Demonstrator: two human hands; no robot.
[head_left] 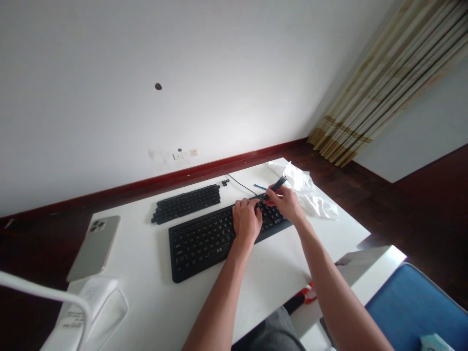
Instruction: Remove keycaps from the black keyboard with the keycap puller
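Observation:
A black keyboard (204,243) lies at a slant on the white table. Its left part shows bare switch positions where keycaps are off. My left hand (245,219) bends its fingers over the far edge of the keyboard near its middle, thumb and forefinger close to the tool's tip. My right hand (287,202) is closed around a slim black tool (277,185), whose lower end meets the upper right part of the keyboard. The exact kind of tool is unclear. Behind the keyboard, black keycaps (188,201) lie in close rows.
A few loose keycaps (224,183) and a thin cable (241,184) lie at the back. Crumpled white plastic (310,190) and a blue stick (259,186) are at right. A phone (95,246) and a white device with a cord (86,312) occupy the left. A blue seat (417,307) stands at lower right.

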